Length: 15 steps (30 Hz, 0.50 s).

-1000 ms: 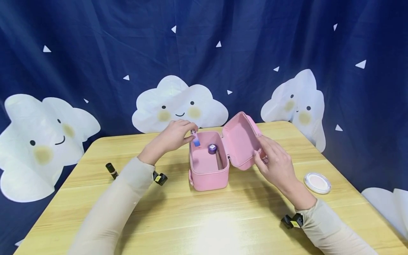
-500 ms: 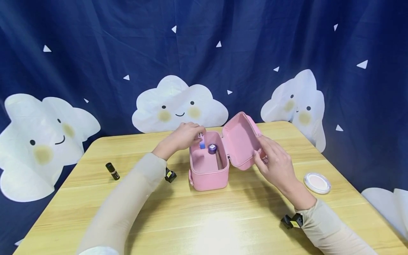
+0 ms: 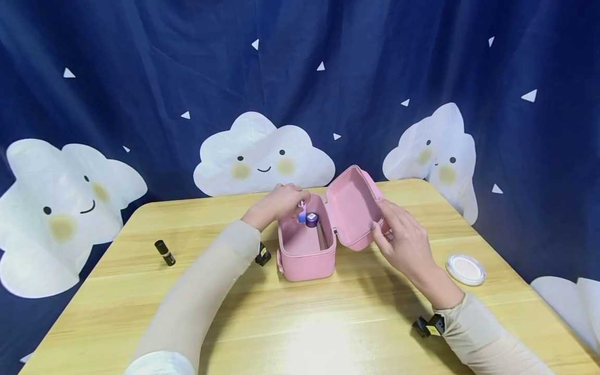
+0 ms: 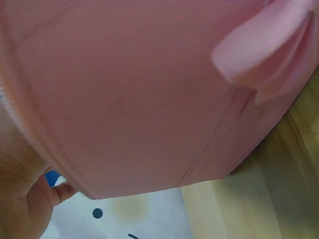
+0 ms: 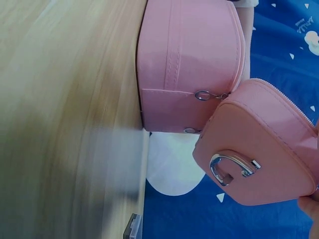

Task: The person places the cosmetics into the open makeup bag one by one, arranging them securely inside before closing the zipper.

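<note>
A pink zippered cosmetic case (image 3: 309, 266) stands on the table with its lid (image 3: 353, 208) swung open to the right. My left hand (image 3: 281, 202) reaches over the case's left rim and pinches a small bottle (image 3: 302, 216), bluish with a shiny top, inside the case. Beside the bottle are a purple jar (image 3: 311, 219) and a slim brown stick (image 3: 322, 236). My right hand (image 3: 408, 239) grips the lid's outer edge. The left wrist view is mostly filled by the case's outer wall (image 4: 124, 99); in the right wrist view, a silver handle (image 5: 232, 167) shows on the lid.
On the wooden table (image 3: 300, 317), a black lipstick-like tube (image 3: 165, 253) lies at the left. A round compact with a clear rim (image 3: 466, 269) lies at the right. Behind the table hangs a blue curtain (image 3: 300, 78) with white clouds.
My left hand has moved right and slightly down, carrying the bottle from the case's left rim toward the jar. The left forearm no longer overlaps the black tube. My right hand stays on the lid.
</note>
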Available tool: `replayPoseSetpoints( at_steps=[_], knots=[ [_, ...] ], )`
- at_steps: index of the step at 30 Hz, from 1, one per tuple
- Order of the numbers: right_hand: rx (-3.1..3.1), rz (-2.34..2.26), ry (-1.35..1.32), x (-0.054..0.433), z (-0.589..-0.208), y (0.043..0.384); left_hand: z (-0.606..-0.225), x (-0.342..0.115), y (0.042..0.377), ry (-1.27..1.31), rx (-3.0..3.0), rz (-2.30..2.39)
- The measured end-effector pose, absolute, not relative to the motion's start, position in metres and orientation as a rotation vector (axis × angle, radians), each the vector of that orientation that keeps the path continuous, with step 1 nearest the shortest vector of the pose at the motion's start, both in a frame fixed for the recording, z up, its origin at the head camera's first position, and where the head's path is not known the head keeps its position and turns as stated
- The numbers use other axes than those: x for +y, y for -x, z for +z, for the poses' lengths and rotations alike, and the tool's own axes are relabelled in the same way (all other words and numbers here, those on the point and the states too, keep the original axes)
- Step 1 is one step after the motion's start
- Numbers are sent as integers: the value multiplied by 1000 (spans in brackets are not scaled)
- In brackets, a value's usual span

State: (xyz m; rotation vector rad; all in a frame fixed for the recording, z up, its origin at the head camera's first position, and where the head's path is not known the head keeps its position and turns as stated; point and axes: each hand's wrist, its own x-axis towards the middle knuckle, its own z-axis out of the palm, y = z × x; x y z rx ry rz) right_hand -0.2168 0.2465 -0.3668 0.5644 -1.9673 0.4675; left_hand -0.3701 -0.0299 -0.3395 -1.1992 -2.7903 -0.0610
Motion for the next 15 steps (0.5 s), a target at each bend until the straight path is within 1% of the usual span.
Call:
replayPoseSetpoints(
  at_steps=[8,15],
  knots=[
    [-1985,480,-558,245,-369,217,-349,-28,375,1186,-2805,9],
    [-1985,492,-550,245,-367,216,-350,-25,373,1189,-2804,68]
  ],
)
